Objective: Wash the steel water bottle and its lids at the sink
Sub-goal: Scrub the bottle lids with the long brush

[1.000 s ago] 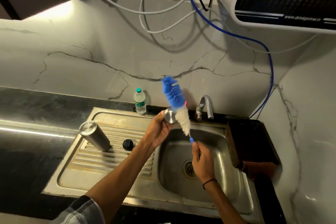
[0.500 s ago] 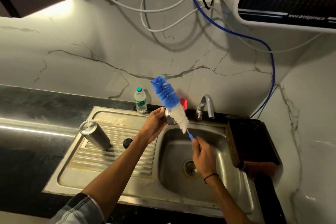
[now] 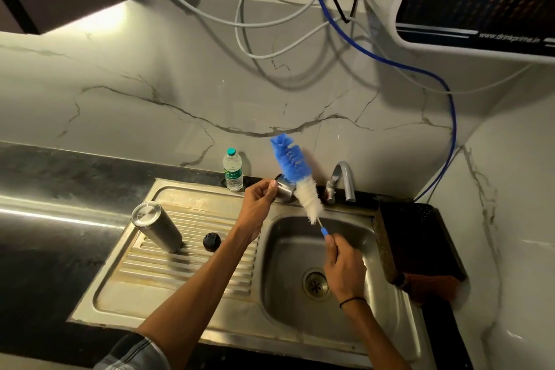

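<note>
My left hand (image 3: 258,201) holds a small steel lid cup (image 3: 284,189) above the sink's back rim. A blue and white bottle brush (image 3: 295,177) leans up and to the left against that lid, and my right hand (image 3: 345,264) grips its blue handle end over the sink basin (image 3: 375,279). The steel water bottle (image 3: 156,225) stands upside down on the ribbed drainboard (image 3: 180,267). Beside it lies a small black lid (image 3: 211,241).
A plastic water bottle (image 3: 232,170) stands at the sink's back edge. The tap (image 3: 341,182) rises behind the basin. A dark rack (image 3: 417,243) with a brown cloth sits right of the sink. Cables and a blue hose (image 3: 390,63) hang on the wall.
The brush has shifted along the steel lid, tilting left and then back towards the tap. My left hand has turned the lid slightly. The bottle and black lid stay put.
</note>
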